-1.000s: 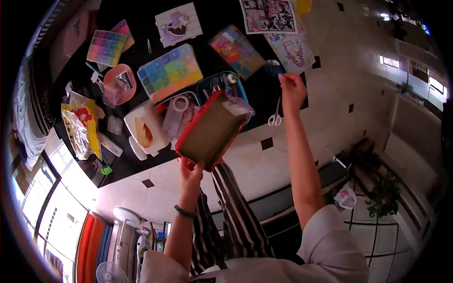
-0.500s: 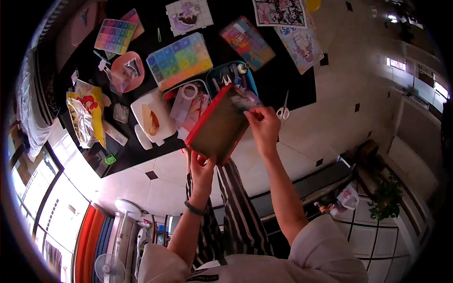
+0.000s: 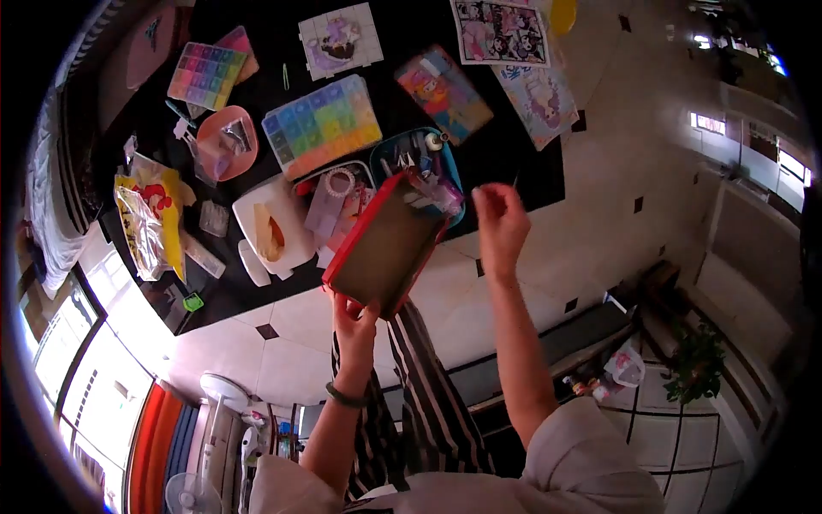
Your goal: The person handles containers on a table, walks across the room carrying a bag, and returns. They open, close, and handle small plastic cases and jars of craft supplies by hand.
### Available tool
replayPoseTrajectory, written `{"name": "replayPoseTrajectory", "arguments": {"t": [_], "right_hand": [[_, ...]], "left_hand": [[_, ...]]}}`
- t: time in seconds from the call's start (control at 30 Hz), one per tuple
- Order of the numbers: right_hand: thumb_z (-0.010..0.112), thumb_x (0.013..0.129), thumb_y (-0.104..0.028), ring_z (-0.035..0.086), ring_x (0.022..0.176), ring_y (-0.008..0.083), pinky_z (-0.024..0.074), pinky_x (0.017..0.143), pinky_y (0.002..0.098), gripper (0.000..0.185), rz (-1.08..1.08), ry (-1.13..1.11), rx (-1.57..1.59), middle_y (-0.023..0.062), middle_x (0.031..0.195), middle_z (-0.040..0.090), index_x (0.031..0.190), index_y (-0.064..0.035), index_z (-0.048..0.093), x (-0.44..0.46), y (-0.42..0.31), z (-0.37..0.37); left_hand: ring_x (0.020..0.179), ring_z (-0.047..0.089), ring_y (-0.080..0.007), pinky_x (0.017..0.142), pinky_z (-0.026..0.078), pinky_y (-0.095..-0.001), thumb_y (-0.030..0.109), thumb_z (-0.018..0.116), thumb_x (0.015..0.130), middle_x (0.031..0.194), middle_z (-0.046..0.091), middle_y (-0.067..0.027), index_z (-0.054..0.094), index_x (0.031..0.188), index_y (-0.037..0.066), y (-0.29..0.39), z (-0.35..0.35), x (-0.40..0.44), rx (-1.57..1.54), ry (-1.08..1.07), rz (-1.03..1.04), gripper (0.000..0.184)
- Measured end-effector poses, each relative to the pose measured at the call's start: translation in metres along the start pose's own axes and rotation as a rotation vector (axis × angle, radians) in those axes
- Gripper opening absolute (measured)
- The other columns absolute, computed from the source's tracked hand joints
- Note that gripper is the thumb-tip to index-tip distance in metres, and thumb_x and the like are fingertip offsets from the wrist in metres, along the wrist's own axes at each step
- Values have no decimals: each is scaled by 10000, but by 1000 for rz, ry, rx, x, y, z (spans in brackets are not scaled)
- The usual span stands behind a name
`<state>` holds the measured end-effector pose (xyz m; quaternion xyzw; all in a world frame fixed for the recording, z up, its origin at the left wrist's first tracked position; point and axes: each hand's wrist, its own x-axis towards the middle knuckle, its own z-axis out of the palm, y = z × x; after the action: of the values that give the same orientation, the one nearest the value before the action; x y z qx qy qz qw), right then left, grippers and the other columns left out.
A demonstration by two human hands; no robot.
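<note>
My left hand (image 3: 353, 330) grips the near corner of a shallow red box (image 3: 385, 248), thumb on its rim. The box is tilted, its dull brownish inside facing me, above the table's front edge. To the right, apart from the box, my right hand (image 3: 503, 230) is raised with fingers curled together; whether something small is between them I cannot make out. It covers the spot where the white-handled scissors lay. Beyond the box stands a blue basket (image 3: 463, 190) with tools and clear plastic packaging. A grey-rimmed tray (image 3: 370, 168) beside it holds a beaded ring (image 3: 339, 182) and papers.
On the black table (image 3: 248, 304) are a bead organiser (image 3: 321, 124), a smaller organiser (image 3: 205, 75), a pink bowl (image 3: 248, 154), a white tissue box (image 3: 270, 227), a yellow bag (image 3: 171, 227) and a pegboard (image 3: 340, 41). Picture sheets (image 3: 539, 103) overhang the right edge.
My right hand has let go of the box's far end and moved right, over the scissors. The left hand still holds the box, now slightly lower and further left.
</note>
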<state>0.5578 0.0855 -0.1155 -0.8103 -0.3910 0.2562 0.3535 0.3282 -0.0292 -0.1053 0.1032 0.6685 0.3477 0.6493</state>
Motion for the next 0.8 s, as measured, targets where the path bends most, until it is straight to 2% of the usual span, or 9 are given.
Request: {"name": "replayPoseTrajectory", "arguments": {"t": [0.07, 0.13, 0.17, 0.2, 0.27, 0.4, 0.43, 0.53, 0.8], "right_hand": [[721, 805, -175, 594, 667, 185, 478, 631, 293, 212, -60, 4, -11, 77, 768, 624, 925, -29, 626, 41, 19, 3], [718, 805, -170, 606, 710, 223, 484, 664, 321, 205, -120, -28, -97, 93, 799, 632, 917, -27, 623, 83, 46, 18], [724, 798, -167, 610, 727, 244, 484, 674, 341, 215, -168, -50, -136, 97, 805, 635, 922, -26, 621, 104, 61, 27], [729, 790, -165, 613, 744, 266, 484, 684, 361, 226, -214, -73, -174, 101, 810, 638, 927, -24, 618, 122, 73, 38], [744, 774, -167, 612, 776, 279, 484, 687, 371, 258, -238, -121, -235, 108, 847, 631, 949, -30, 613, 153, 85, 61], [773, 717, -197, 619, 802, 294, 496, 711, 371, 359, -392, -115, -486, 123, 892, 619, 997, -35, 617, 186, 83, 96], [780, 699, -210, 592, 883, 326, 488, 743, 403, 401, -356, -163, -469, 135, 942, 589, 1027, -52, 614, 191, 81, 103], [784, 701, -229, 568, 956, 335, 483, 780, 407, 433, -369, -170, -583, 150, 996, 574, 1053, -52, 604, 198, 72, 116], [781, 714, -249, 545, 1007, 341, 493, 816, 411, 487, -345, -243, -772, 155, 1063, 553, 1104, -45, 574, 201, 64, 129]], "left_hand": [[925, 573, -132, 794, 483, -254, -4, 604, 847, 1065, 542, -41, 406, 1286, 43, 7, 2, -2, -32, 2, 29, 485], [938, 572, -122, 791, 477, -247, 19, 608, 863, 1055, 572, -38, 420, 1261, 36, 10, -1, 1, -9, 12, -66, 440], [861, 558, -86, 709, 456, -217, 69, 621, 874, 1017, 601, -27, 440, 1228, 37, 16, 3, -1, -51, 6, -29, 399], [861, 558, -86, 709, 456, -217, 69, 621, 874, 1017, 601, -27, 440, 1228, 37, 19, 3, -1, -54, 4, -27, 399], [753, 528, -64, 602, 412, -183, 92, 600, 900, 1035, 601, -49, 408, 1308, 56, 21, -2, 0, -10, 4, -88, 453], [721, 516, -58, 581, 407, -187, 134, 599, 907, 1018, 598, -37, 428, 1279, 54, 25, -7, 6, 24, -40, -115, 417], [712, 512, -58, 571, 403, -187, 148, 602, 905, 1002, 591, -28, 437, 1261, 54, 29, -5, 6, 36, -26, -100, 403], [669, 489, -51, 543, 387, -190, 182, 622, 893, 952, 575, -6, 451, 1231, 56, 40, 4, 7, 36, 12, -78, 399], [645, 471, -36, 528, 367, -184, 280, 655, 869, 907, 557, 21, 449, 1234, 62, 54, 6, 11, 34, 19, -107, 472]]}}
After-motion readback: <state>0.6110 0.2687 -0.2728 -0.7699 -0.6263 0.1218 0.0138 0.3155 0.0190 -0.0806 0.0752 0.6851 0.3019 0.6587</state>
